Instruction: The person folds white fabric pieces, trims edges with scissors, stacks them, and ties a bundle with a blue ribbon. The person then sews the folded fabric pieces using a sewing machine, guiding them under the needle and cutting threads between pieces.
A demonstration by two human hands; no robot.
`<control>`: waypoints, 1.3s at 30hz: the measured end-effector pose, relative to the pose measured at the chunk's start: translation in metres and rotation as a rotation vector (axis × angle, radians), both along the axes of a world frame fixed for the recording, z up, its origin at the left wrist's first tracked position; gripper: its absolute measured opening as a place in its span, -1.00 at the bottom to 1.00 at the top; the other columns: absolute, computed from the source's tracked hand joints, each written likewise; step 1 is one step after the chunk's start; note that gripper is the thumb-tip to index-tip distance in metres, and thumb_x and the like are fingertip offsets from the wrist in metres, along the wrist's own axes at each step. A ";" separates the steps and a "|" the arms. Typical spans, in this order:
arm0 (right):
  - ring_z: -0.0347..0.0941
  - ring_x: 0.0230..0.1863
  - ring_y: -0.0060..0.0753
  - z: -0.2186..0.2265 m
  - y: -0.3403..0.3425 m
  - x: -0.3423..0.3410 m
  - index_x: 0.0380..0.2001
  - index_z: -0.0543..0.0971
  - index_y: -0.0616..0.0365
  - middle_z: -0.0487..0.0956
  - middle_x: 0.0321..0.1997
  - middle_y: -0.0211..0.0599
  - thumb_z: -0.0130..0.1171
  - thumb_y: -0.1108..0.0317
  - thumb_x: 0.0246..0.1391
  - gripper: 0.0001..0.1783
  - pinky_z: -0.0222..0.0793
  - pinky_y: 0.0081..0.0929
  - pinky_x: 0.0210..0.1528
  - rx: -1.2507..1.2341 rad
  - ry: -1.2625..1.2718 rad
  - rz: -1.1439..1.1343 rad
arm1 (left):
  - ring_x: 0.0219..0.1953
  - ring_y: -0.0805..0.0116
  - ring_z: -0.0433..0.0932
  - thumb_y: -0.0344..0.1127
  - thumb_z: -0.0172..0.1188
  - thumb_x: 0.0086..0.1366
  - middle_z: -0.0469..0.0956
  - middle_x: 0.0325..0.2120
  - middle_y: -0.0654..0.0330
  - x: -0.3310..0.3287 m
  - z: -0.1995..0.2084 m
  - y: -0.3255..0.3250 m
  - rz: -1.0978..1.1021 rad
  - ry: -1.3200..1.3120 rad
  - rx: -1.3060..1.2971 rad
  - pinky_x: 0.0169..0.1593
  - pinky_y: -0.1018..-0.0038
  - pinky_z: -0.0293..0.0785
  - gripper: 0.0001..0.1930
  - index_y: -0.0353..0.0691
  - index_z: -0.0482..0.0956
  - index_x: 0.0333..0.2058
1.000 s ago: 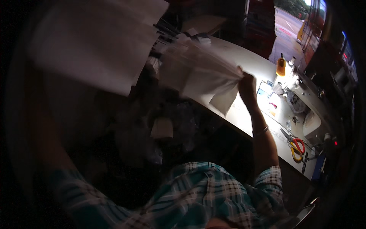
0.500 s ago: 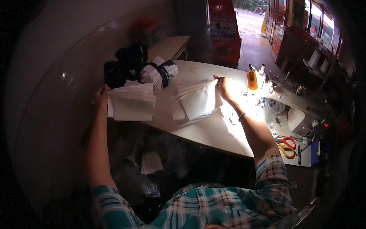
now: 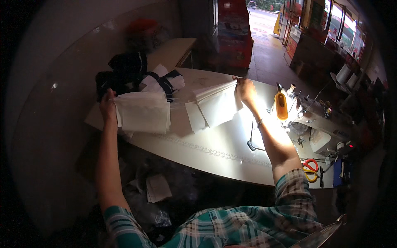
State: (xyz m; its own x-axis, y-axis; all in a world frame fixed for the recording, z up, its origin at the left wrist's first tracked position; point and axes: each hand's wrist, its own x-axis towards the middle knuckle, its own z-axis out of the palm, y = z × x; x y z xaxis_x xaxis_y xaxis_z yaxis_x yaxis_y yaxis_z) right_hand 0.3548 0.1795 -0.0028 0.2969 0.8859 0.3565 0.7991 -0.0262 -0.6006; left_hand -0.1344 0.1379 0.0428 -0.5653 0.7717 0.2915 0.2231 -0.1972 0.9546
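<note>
My left hand (image 3: 108,106) is closed on the left edge of a layered stack of white cloth pieces (image 3: 144,112), which hangs over the table's left part. On the other side, my right hand (image 3: 247,91) grips the upper right corner of a second set of white cloth pieces (image 3: 219,105). The two sets are apart, with a few thin thread-like lines between them. Behind the left stack lies a white cloth bundle (image 3: 175,82) wrapped with a dark strip. Dark folded fabric (image 3: 124,68) sits beside that bundle.
A lit sewing machine (image 3: 324,140) stands at the right, with an orange-yellow part (image 3: 281,105) near its lamp. Red-and-yellow-handled scissors (image 3: 310,170) lie at the table's right end. A clear ruler (image 3: 211,151) runs along the front edge. White cloth (image 3: 159,189) lies below the table.
The whole view has shifted, and the ruler shows more plainly. The left stack now hangs flatter and less fanned. Both hands keep their hold.
</note>
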 end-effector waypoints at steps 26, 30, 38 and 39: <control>0.51 -0.40 0.16 -0.081 -0.108 -0.015 -0.56 0.58 0.21 0.57 -0.48 0.05 0.05 0.06 0.26 -0.54 0.41 -0.05 -0.33 0.025 0.051 0.028 | 0.41 -0.08 0.03 0.11 0.55 -0.26 0.11 0.33 -0.14 0.328 -0.088 -0.057 -0.794 1.521 0.191 0.44 0.03 -0.11 0.23 -0.45 0.10 0.30; 0.52 -0.37 0.10 -0.083 -0.119 -0.006 -0.50 0.54 0.16 0.57 -0.40 -0.05 0.11 0.18 0.20 -0.71 0.42 -0.06 -0.34 0.123 -0.037 0.080 | 0.37 0.00 0.14 0.00 0.47 -0.01 0.21 0.31 -0.10 0.340 -0.090 -0.029 -0.766 1.544 -0.010 0.39 0.10 0.02 -0.01 -0.39 0.18 0.28; 0.52 -0.45 -0.31 -0.079 -0.117 0.028 -0.34 0.46 0.09 0.42 -0.34 -0.31 0.15 0.38 -0.02 -0.85 0.47 -0.43 -0.44 0.372 -0.675 0.421 | 0.32 0.01 0.23 0.06 0.43 0.00 0.29 0.27 -0.02 0.341 -0.093 -0.028 -0.745 1.578 0.029 0.33 0.13 0.12 -0.08 -0.27 0.26 0.26; 0.50 -0.46 -0.32 -0.078 -0.116 0.030 -0.35 0.46 0.11 0.42 -0.34 -0.31 0.17 0.42 -0.04 -0.85 0.47 -0.47 -0.42 0.373 -0.647 0.460 | 0.32 0.00 0.22 0.09 0.43 -0.01 0.28 0.27 -0.02 0.342 -0.092 -0.030 -0.742 1.564 0.015 0.33 0.11 0.11 -0.06 -0.27 0.25 0.27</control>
